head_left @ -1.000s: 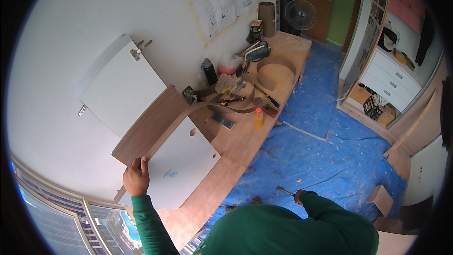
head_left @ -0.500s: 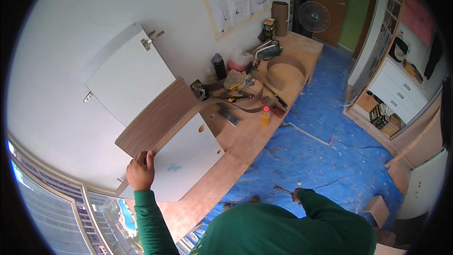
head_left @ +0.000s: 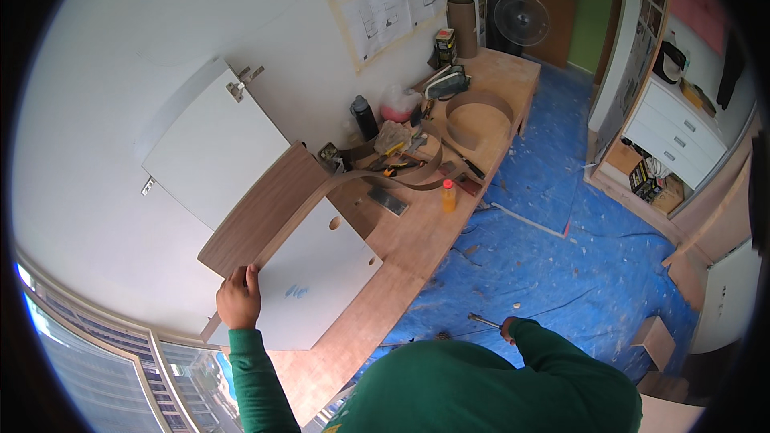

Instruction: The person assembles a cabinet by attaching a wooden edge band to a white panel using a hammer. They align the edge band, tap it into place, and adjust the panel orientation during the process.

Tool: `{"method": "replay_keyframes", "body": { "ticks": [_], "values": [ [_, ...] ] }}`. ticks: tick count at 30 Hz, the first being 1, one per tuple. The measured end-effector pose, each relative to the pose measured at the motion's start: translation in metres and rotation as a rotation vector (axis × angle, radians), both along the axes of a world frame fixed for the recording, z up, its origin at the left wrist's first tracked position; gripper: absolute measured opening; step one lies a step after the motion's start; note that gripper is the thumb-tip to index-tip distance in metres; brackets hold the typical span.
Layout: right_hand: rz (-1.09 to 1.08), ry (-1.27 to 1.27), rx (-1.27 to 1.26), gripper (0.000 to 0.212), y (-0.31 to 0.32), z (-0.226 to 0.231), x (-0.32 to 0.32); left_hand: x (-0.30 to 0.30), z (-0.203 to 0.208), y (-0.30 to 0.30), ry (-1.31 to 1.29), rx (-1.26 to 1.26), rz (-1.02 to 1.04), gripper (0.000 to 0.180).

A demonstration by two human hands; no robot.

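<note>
At the long wooden bench, my left hand has its fingers closed over the upper edge of a white panel with round holes. Pressed under those fingers is a brown edging strip, which follows the panel's edge and curls off in loops across the bench. A wood-grain board stands behind it. Low on the right, away from the bench, my right hand is closed round a hand tool with a slim metal end; its exact kind is unclear.
Leaning on the wall is a white door with hinges. Tools, a dark bottle, a small orange bottle and a coiled strip lie along the bench. Blue sheeting covers the floor. A person stands by a fan.
The view has shifted slightly, so the bench and panel sit a little differently. My left hand stays on the panel edge, and my right hand keeps the tool in nearly the same place.
</note>
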State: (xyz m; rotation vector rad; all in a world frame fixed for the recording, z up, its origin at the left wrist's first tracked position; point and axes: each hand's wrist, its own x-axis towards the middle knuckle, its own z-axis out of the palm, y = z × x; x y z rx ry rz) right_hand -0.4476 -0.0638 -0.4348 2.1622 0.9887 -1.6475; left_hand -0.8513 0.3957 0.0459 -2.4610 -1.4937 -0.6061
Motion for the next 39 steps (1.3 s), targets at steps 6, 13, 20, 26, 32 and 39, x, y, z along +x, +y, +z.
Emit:
{"method": "replay_keyframes", "body": {
  "ticks": [6, 13, 20, 26, 32, 39],
  "values": [
    [-0.247, -0.077, -0.023, 0.025, -0.03, 0.001, -0.011, -0.002, -0.001, 0.009, -0.002, -0.003, -0.003, 0.044],
    [-0.241, -0.096, -0.084, 0.025, -0.032, -0.005, -0.01, -0.004, -0.003, 0.02, 0.003, 0.026, -0.03, 0.043],
    [-0.266, -0.096, -0.132, 0.019, -0.019, 0.017, -0.022, -0.008, -0.001, 0.023, -0.028, -0.016, -0.019, 0.046],
    [-0.427, -0.053, -0.086, 0.023, -0.005, 0.017, -0.03, -0.009, 0.0, 0.017, -0.056, -0.033, -0.035, 0.049],
    [-0.47, -0.088, -0.012, 0.027, 0.007, 0.033, -0.022, -0.009, -0.001, 0.012, 0.002, 0.009, -0.044, 0.059],
    [-0.4, -0.162, -0.081, 0.018, 0.004, 0.039, -0.008, -0.009, -0.003, 0.01, 0.01, 0.054, -0.065, 0.057]
  ]
}}
